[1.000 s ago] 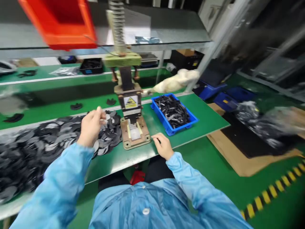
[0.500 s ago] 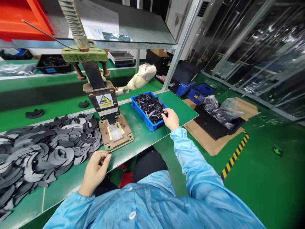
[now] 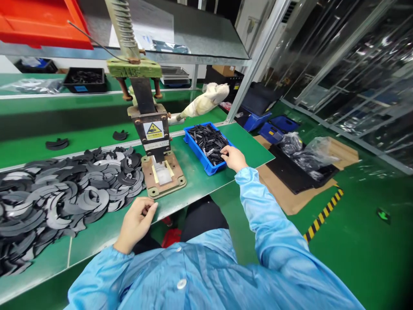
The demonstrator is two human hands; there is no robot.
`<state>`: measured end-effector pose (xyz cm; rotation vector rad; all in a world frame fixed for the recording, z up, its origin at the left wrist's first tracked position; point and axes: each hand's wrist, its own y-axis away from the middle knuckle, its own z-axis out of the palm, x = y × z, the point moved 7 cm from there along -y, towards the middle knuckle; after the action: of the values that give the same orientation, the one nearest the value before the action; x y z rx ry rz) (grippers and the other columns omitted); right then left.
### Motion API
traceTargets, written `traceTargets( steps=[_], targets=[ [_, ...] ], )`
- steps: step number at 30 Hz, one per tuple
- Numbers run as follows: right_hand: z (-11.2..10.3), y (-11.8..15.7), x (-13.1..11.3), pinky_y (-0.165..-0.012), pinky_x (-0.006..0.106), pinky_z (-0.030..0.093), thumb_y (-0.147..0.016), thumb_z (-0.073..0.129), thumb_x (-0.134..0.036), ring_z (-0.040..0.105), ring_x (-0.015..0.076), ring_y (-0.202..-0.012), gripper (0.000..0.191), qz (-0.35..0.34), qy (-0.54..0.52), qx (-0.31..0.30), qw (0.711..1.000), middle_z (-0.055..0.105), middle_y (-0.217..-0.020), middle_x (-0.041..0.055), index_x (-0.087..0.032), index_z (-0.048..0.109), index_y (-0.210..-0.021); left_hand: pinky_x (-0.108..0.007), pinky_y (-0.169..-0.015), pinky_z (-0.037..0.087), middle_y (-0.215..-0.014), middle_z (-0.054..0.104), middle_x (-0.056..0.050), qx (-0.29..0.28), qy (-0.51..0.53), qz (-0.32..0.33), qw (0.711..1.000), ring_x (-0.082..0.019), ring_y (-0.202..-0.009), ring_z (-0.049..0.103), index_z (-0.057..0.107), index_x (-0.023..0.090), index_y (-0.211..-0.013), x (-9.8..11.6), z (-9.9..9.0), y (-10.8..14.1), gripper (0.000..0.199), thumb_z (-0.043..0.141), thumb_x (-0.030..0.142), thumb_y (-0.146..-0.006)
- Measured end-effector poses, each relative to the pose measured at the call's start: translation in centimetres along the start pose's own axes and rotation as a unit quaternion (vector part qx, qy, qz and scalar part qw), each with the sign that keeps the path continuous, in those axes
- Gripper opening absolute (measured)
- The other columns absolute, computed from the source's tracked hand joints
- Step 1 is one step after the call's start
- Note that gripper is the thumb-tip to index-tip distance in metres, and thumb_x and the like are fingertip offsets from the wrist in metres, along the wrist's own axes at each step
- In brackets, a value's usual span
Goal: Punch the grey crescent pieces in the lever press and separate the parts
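Observation:
My right hand (image 3: pixel 235 158) reaches over the near right side of a blue tray (image 3: pixel 209 168), its thumb and fingers pinched together at the heap of small slim black plastic parts (image 3: pixel 208 140). Whatever is between those fingertips is too small to make out. At the bench's front edge rests my left hand (image 3: pixel 137 221), fingers curled in and nothing visible in them. Just beyond it stands a hand press (image 3: pixel 154 129) on a rusty base plate, with a pale block (image 3: pixel 164 174) under its ram. Left of the press lies a wide pile of dark grey curved pieces (image 3: pixel 64 202).
The press's cloth-wrapped lever (image 3: pixel 204 101) sticks out behind the tray. Two groups of curved pieces (image 3: pixel 57 144) lie farther back on the green bench. A black bin (image 3: pixel 84 82), a scale (image 3: pixel 174 75) and a red bin (image 3: pixel 41 26) stand behind. Cardboard (image 3: pixel 280 193) lies on the floor right.
My view has turned slightly left, so the bench items appear farther right. My right hand stays at the tray, my left hand at the bench edge.

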<state>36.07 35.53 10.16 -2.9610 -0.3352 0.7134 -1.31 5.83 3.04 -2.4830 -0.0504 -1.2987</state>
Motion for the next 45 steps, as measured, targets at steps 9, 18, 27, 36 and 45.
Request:
traceTargets(
  steps=[9, 18, 27, 36, 45],
  targets=[
    [-4.0, 2.8, -3.2, -0.091, 0.038, 0.058, -0.098, 0.063, -0.048, 0.07, 0.0198, -0.091, 0.034, -0.026, -0.16, 0.072, 0.984, 0.079, -0.101, 0.0099, -0.018, 0.074, -0.108, -0.033, -0.079, 0.057, -0.107, 0.072, -0.008, 0.011, 0.013, -0.016, 1.0, -0.02, -0.093, 0.068, 0.071, 0.023, -0.096, 0.1, -0.2, -0.2, 0.025, 0.064, 0.045, -0.104],
    [6.4, 15.7, -16.1, -0.079, 0.031, 0.061, -0.096, 0.073, -0.053, 0.075, 0.0156, -0.083, 0.033, -0.156, -0.378, -0.154, 0.9, 0.082, -0.092, 0.0038, -0.022, 0.081, -0.104, -0.037, -0.087, 0.059, -0.114, 0.076, -0.008, -0.018, 0.1, 0.003, 0.995, -0.02, -0.089, 0.07, 0.072, 0.028, -0.135, 8.0, 0.0, -0.3, 0.036, 0.073, 0.041, -0.101],
    [9.6, 17.7, -18.1, -0.079, 0.029, 0.062, -0.099, 0.07, -0.049, 0.077, 0.0146, -0.085, 0.031, -0.16, -0.436, -0.229, 0.856, 0.084, -0.093, 0.0034, -0.021, 0.081, -0.107, -0.039, -0.085, 0.059, -0.107, 0.08, -0.009, -0.016, 0.085, -0.02, 0.996, -0.022, -0.092, 0.072, 0.081, 0.027, -0.114, 7.9, -0.1, 1.1, 0.021, 0.073, 0.042, -0.102],
    [9.8, 17.9, -18.3, -0.086, 0.031, 0.062, -0.101, 0.067, -0.047, 0.077, 0.015, -0.091, 0.029, -0.18, -0.429, -0.214, 0.859, 0.084, -0.1, 0.0044, -0.022, 0.08, -0.107, -0.036, -0.085, 0.059, -0.108, 0.08, -0.008, -0.043, 0.13, -0.053, 0.989, -0.02, -0.092, 0.072, 0.08, 0.026, -0.115, 7.3, 0.3, 1.5, 0.022, 0.076, 0.042, -0.1],
    [7.7, 17.9, -21.0, -0.086, 0.033, 0.059, -0.105, 0.062, -0.038, 0.072, 0.0154, -0.094, 0.024, -0.334, -0.383, -0.185, 0.841, 0.079, -0.1, 0.0053, -0.026, 0.081, -0.114, -0.026, -0.063, 0.056, -0.078, 0.069, 0.003, -0.152, 0.393, -0.202, 0.884, -0.012, -0.064, 0.065, 0.06, 0.022, -0.094, 5.2, 4.0, 0.0, 0.046, 0.094, 0.051, -0.082]
  ],
)
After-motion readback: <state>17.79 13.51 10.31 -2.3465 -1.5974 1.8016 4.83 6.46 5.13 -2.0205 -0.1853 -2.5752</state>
